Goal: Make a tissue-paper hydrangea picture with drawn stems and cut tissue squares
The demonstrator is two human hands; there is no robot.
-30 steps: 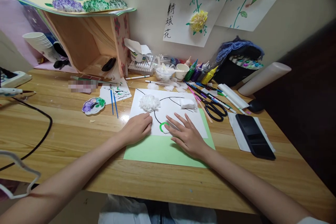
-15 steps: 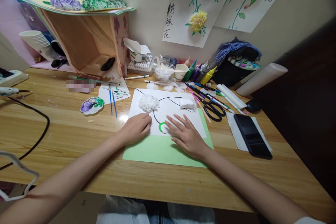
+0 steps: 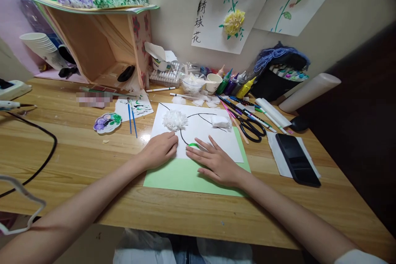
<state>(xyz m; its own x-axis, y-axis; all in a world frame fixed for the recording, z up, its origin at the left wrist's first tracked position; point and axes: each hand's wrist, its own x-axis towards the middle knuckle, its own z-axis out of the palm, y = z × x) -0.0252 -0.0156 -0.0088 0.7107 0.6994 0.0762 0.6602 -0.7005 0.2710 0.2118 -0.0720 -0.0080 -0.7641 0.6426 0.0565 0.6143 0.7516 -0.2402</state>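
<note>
A white sheet of paper (image 3: 167, 148) with black drawn branch lines lies over a light green sheet (image 3: 179, 177). On its upper left sits a fluffy white paper flower (image 3: 175, 120). My left hand (image 3: 160, 147) rests on the left edge of the sheet, fingers curled in, just below the flower; I see nothing in it. Spread flat over the lower middle of the sheet, my right hand (image 3: 213, 159) is open. Its fingers partly cover a green ring (image 3: 194, 145), apparently a roll of tape. A small pad of white tissue (image 3: 220, 122) lies at the upper right.
Black-handled scissors (image 3: 252, 128) and several pens lie right of the sheet, with a phone (image 3: 297, 160) beyond. Paint bottles (image 3: 235, 84) and a bowl of tissue pieces (image 3: 193, 85) stand behind. Two blue brushes (image 3: 132, 120) and a paint palette (image 3: 107, 123) are at left.
My right hand has shifted slightly left and down, so its fingers now cover more of the green ring. The left hand stays in place on the paper.
</note>
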